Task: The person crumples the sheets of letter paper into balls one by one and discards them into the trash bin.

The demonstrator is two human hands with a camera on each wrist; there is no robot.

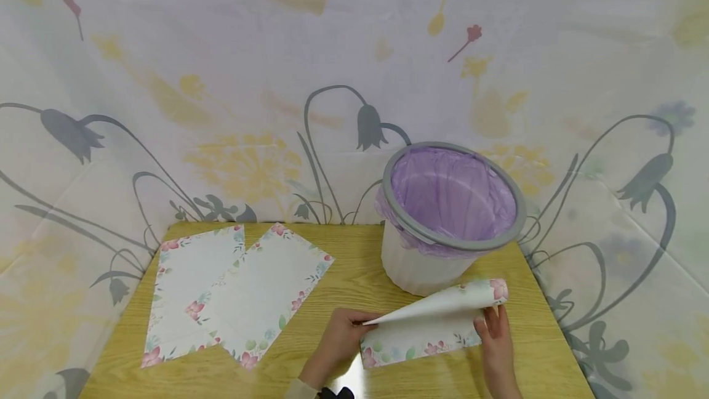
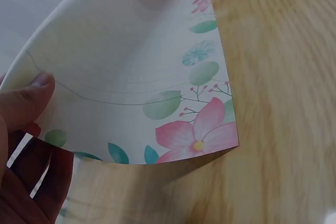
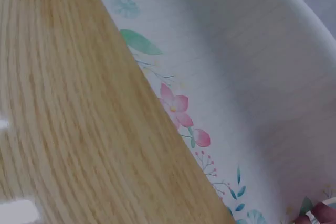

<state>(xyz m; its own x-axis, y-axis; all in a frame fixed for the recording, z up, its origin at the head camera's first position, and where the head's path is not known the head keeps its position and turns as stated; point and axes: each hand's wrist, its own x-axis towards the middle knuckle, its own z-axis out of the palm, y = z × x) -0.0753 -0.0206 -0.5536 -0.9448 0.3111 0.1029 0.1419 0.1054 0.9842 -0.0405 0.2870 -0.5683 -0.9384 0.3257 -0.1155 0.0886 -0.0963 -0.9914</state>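
Nearest to us, at the front edge of the wooden table [image 1: 354,276], we note both hands on one floral-bordered sheet [image 1: 426,325] that is being curled over on itself. The left hand [image 1: 339,338] pinches the sheet's left end, thumb on top; in the left wrist view the thumb [image 2: 26,100] presses the pale inner face of the sheet [image 2: 131,77] while the other fingers curl beneath it, and the corner with the pink flower stands lifted off the wood. The right hand [image 1: 496,342] grips the sheet's right end, where the paper rolls into a loose cone shape with a pink flower at its rounded tip; its fingers curl against the roll. In the right wrist view we see the sheet's printed border [image 3: 184,124] lying along the table grain [image 3: 68,119], with only a fingertip showing at the lower right corner. The sheet sits at the table's front right, just in front of the bin. Farther back on the left, two flat floral sheets [image 1: 232,291] lie overlapping on the table, well apart from the hands. Behind the held sheet stands a white waste bin [image 1: 448,220] with a grey rim and purple liner, tilted toward us. A flower-printed cloth backdrop [image 1: 221,79] closes off the rear.
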